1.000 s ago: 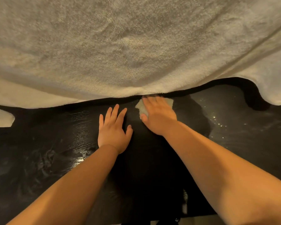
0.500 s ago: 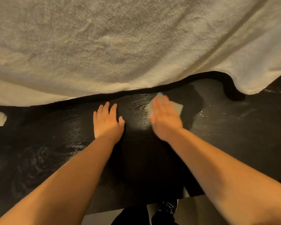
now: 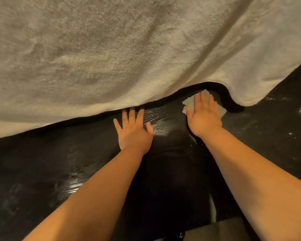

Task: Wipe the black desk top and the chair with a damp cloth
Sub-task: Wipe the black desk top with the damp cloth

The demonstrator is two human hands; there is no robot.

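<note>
R hand (image 3: 204, 117) flat, fingers spread, pressing a small pale damp cloth (image 3: 189, 104) onto the black desk top (image 3: 42, 171), right by the dip in the hanging edge of a cream fleece blanket (image 3: 129, 49). L hand (image 3: 133, 132) flat & empty, fingertips just under that edge. Wet sheen btw the hands; bare desk w/ pale specks to the R; near desk edge bottom centre

Head view, steeply down, close overhead
</note>
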